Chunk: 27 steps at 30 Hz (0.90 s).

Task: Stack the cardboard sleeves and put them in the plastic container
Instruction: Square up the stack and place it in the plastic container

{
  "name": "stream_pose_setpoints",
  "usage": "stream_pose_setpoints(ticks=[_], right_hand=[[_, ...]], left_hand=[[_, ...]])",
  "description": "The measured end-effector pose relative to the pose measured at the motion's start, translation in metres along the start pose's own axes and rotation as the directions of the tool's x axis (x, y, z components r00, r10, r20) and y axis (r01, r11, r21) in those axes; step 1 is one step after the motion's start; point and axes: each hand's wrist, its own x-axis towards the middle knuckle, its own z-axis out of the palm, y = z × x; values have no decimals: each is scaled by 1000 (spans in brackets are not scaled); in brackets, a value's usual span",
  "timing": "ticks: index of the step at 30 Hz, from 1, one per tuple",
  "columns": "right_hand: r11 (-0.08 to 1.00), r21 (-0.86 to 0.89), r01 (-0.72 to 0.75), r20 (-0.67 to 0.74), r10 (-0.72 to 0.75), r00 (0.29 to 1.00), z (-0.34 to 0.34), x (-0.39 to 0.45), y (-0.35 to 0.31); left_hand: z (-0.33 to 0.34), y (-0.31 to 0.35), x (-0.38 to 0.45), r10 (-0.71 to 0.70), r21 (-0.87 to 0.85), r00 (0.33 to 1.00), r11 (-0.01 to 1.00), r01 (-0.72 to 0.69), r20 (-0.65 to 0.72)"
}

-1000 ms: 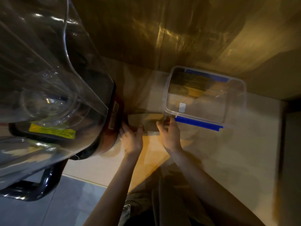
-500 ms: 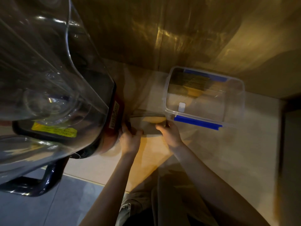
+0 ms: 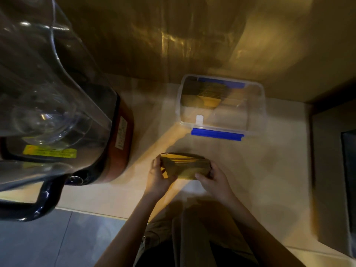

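Note:
A stack of brown cardboard sleeves is held above the light countertop, just in front of the clear plastic container. My left hand grips the stack's left end and my right hand grips its right end. The container has blue clips on its near and far sides and stands open. More brown sleeves lie inside it against the far wall.
A large blender with a clear jug and a dark red base fills the left side, close to my left hand. A brown wall rises behind the counter. A dark edge borders the right.
Both hands have lifted the stack off the counter beside the blender base and drawn it back toward me, away from the container's near left corner.

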Motion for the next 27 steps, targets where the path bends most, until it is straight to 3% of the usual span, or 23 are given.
stream_pose_setpoints(ticks=[4, 8, 18, 27], right_hand=[[995, -84, 52, -84, -59, 995, -20, -27, 12], [987, -121, 104, -153, -122, 981, -31, -45, 20], [998, 38, 41, -284, -29, 958, -13, -47, 37], [998, 9, 69, -226, -65, 972, -7, -46, 30]], left_hand=[[23, 7, -16, 157, 115, 987, 981, -159, 27], [32, 12, -25, 277, 95, 958, 954, -283, 75], [48, 7, -35, 202, 10, 972, 979, -205, 124], [46, 6, -33, 168, 2, 977, 985, -170, 130]])
